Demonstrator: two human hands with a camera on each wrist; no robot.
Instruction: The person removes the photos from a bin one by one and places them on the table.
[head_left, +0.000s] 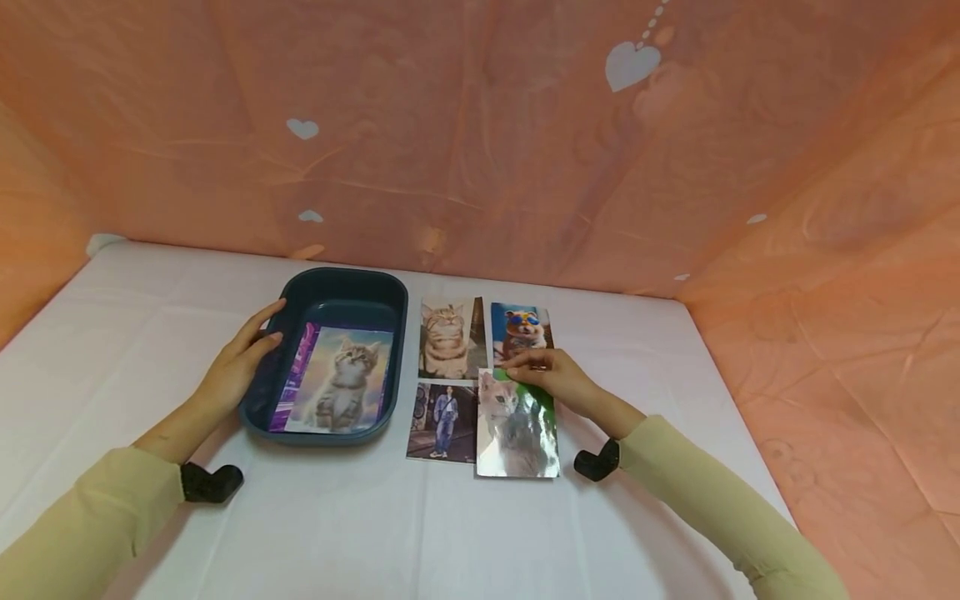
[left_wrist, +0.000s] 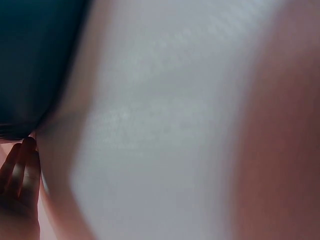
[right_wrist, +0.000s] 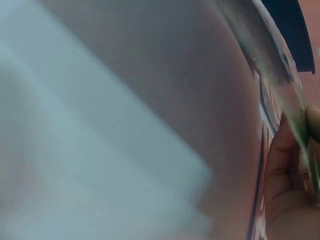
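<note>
My right hand pinches the upper edge of a glossy kitten photo card with a green patch. Seen from the right wrist, the card is edge-on between thumb and fingers. Underneath or beside it lie a photo of a person in denim, a tabby cat photo and a dog-in-sunglasses photo. My left hand rests against the left side of a dark teal tray, fingers extended along it. Inside the tray, a kitten photo lies over a purple picture.
A white cloth covers the table. Behind it and along the sides hangs an orange-pink curtain with white hearts. Black wrist devices sit at both cuffs.
</note>
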